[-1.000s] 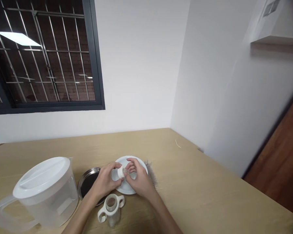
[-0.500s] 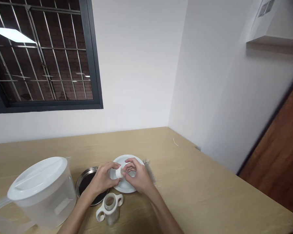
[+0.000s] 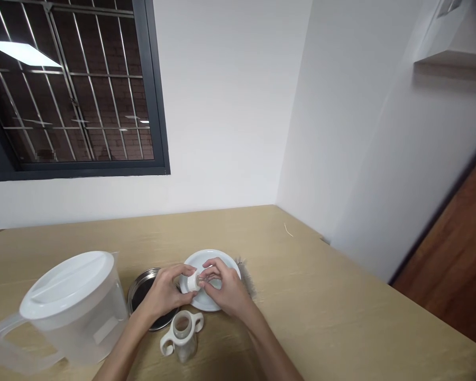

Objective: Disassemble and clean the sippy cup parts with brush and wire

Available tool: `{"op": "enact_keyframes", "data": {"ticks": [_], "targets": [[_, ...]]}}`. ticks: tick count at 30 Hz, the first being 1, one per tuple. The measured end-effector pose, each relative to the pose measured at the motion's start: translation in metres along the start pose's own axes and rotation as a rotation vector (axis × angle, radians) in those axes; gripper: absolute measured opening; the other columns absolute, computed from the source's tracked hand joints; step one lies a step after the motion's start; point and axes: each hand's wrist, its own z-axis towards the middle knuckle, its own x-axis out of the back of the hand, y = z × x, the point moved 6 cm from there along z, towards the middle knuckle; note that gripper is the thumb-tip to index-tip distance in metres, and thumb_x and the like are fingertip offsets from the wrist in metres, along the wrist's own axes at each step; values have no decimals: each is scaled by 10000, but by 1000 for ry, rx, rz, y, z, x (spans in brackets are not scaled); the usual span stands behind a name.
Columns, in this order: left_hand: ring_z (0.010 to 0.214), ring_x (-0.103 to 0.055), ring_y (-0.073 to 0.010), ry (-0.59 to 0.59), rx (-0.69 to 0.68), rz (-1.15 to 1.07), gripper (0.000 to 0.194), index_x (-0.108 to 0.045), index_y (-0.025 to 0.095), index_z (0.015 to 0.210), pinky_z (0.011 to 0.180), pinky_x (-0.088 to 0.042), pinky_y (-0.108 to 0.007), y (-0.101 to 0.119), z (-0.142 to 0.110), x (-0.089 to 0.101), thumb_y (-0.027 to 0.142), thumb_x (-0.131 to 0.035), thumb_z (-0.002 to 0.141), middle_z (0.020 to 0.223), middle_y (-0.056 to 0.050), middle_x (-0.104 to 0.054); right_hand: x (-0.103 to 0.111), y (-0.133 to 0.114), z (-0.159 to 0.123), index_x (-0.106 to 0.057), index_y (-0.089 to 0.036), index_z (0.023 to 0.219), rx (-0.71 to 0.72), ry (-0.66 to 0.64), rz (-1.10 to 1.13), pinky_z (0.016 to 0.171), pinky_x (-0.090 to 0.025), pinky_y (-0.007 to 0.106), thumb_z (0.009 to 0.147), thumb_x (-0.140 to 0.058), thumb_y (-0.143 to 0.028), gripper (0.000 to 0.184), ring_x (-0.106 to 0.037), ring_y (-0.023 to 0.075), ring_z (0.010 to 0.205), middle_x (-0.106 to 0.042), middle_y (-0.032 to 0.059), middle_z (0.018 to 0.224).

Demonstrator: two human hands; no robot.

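My left hand (image 3: 167, 290) pinches a white bottle collar (image 3: 192, 282) between thumb and fingers. From the collar's right side a clear bottle nipple (image 3: 201, 281) sticks out, and the thumb and fingertips of my right hand (image 3: 230, 296) are closed on it. Both hands are over a white plate (image 3: 208, 254), partly hiding it. Just in front of them a small clear baby bottle (image 3: 187, 351) with two white handles stands upright, its mouth uncovered. Beneath my left hand and wrist, a round metal dish (image 3: 139, 291) with a dark inside is partly covered.
A large translucent pitcher (image 3: 89, 336) with a white lid stands at the left, its handle toward me. Grey bristles (image 3: 246, 279) show beside the plate's right edge. A thin pale strand (image 3: 288, 230) lies farther back on the wooden table (image 3: 333, 307). Walls and a barred window (image 3: 83, 90) rise behind.
The camera view has shifted slightly. My right fingertips have drawn closer together on the nipple; the left hand keeps its grip on the collar. Dishes and bottle stay in place.
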Motion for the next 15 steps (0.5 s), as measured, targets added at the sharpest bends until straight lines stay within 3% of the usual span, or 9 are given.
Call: {"op": "enact_keyframes", "data": {"ticks": [7,15], "targets": [[976,-710,-224,102,-19,59,291,-623,219,959,886,-545,-339,2,-5,0,164,-690,682,1060,-44,-750,4,-5,2,-579,-236,1055,65,77,-132,835,-530,329,761,-663,-171,313,-657,187,893,-672,16,942],[952,-717,-221,72,-21,50,315,-641,216,976,861,-556,-324,-3,-13,-4,130,-680,676,1057,-48,-749,-3,-8,1,-571,-237,1015,68,16,-91,801,-550,324,786,-620,-160,247,-688,179,842,-713,14,895]]}}
